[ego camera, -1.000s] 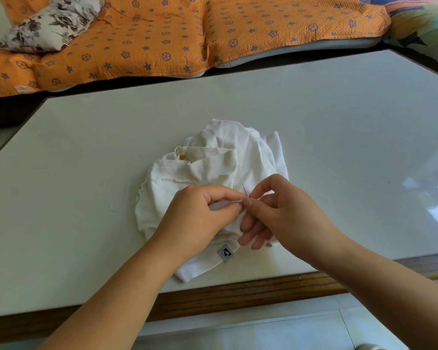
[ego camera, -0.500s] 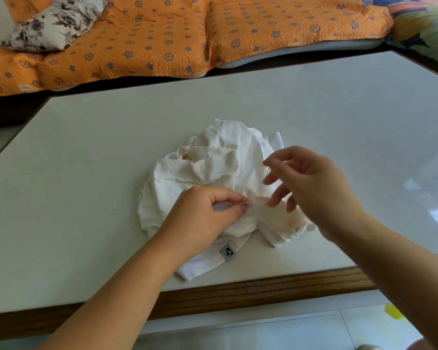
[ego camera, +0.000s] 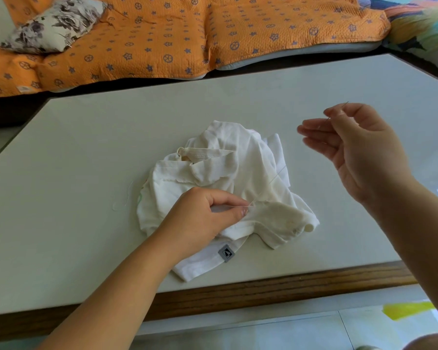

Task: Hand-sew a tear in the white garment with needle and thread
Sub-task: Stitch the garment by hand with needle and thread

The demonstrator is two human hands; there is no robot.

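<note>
A crumpled white garment [ego camera: 238, 168] with a small grey label lies in the middle of the white table [ego camera: 86, 147]. My left hand [ego camera: 202, 215] rests on its near part and pinches a fold of the cloth between thumb and forefinger. My right hand [ego camera: 354, 145] is raised to the right of the garment, above the table. Its thumb and forefinger pinch a thin needle [ego camera: 338, 111], the other fingers spread. A fine pale thread [ego camera: 271, 181] runs taut from the pinched fold up towards the right hand.
A loose bit of thread [ego camera: 125, 198] lies on the table left of the garment. The table has a wooden front edge [ego camera: 263, 291]. Behind it lies an orange patterned quilt [ego camera: 187, 34] with a flowered cushion [ego camera: 51, 24]. A yellow scrap [ego camera: 407, 310] is on the floor.
My right hand has drawn the needle out of the cloth and moved up and far to the right, pulling the thread taut. My left hand has kept its pinch on the fold.
</note>
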